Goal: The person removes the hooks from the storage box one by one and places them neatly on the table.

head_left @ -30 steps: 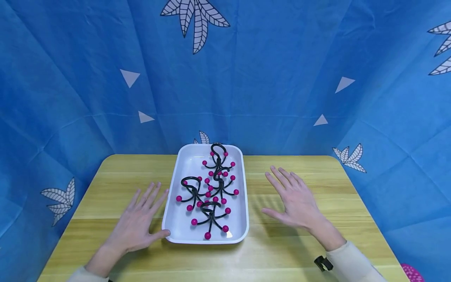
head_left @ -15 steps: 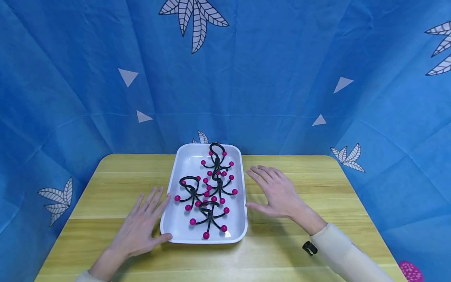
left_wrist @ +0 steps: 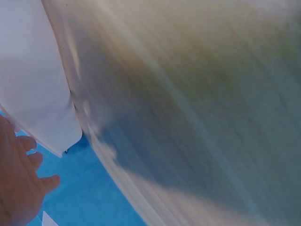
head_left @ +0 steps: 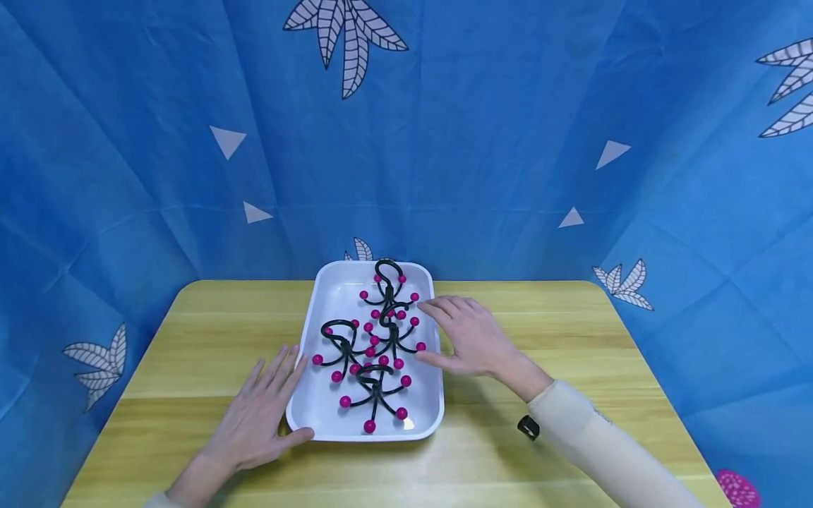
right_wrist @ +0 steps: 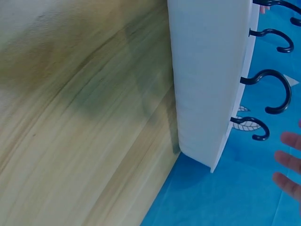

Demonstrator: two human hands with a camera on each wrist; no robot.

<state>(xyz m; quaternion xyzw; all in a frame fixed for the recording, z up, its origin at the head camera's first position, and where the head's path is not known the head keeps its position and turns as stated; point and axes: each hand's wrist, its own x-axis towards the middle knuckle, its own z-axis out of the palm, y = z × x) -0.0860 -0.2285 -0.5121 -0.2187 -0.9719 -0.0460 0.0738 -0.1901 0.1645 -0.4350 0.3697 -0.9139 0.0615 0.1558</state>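
Four black hooks [head_left: 375, 390] partly hide one another; left hand [head_left: 254, 422] and right hand [head_left: 468, 342] have fingers [head_left: 295, 376] apart.

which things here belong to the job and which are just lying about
Likely the job's:
white tray
four black hooks with pink balls, in it
left hand at its side
right hand over its edge

Just around:
wooden table
blue leaf-print cloth
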